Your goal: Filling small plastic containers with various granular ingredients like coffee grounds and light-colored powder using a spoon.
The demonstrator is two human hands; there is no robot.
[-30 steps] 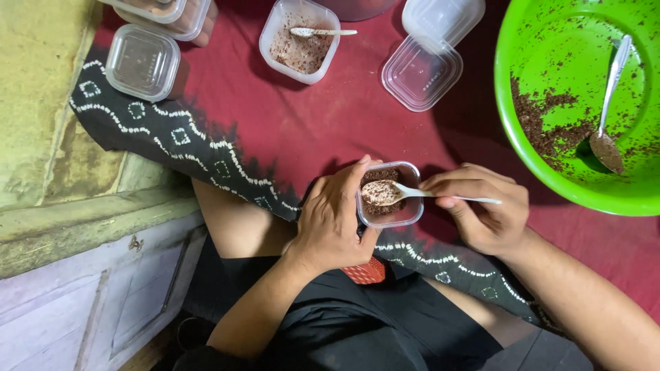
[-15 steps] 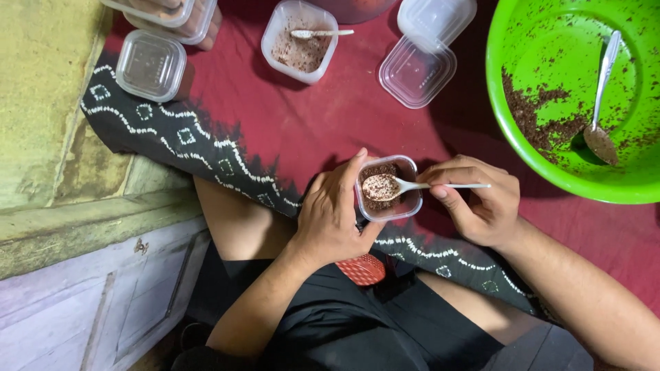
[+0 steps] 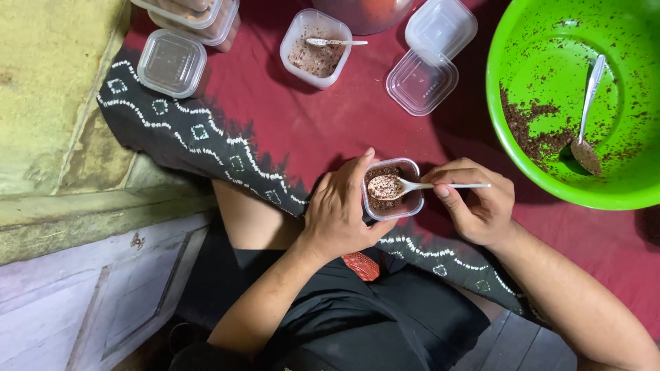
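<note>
A dark red cloth [image 3: 330,130] with a black, white-patterned border carries everything. The green bowl [image 3: 550,27] sits at its right; left of it lie two clear lids [image 3: 421,82], an open container [image 3: 316,48], then closed containers [image 3: 172,62].

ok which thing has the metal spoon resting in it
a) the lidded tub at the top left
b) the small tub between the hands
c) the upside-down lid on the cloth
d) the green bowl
d: the metal spoon lies inside the green bowl among the brown crumbs, while the small tub held by the left hand has only a white plastic spoon, held by the right hand.
</note>
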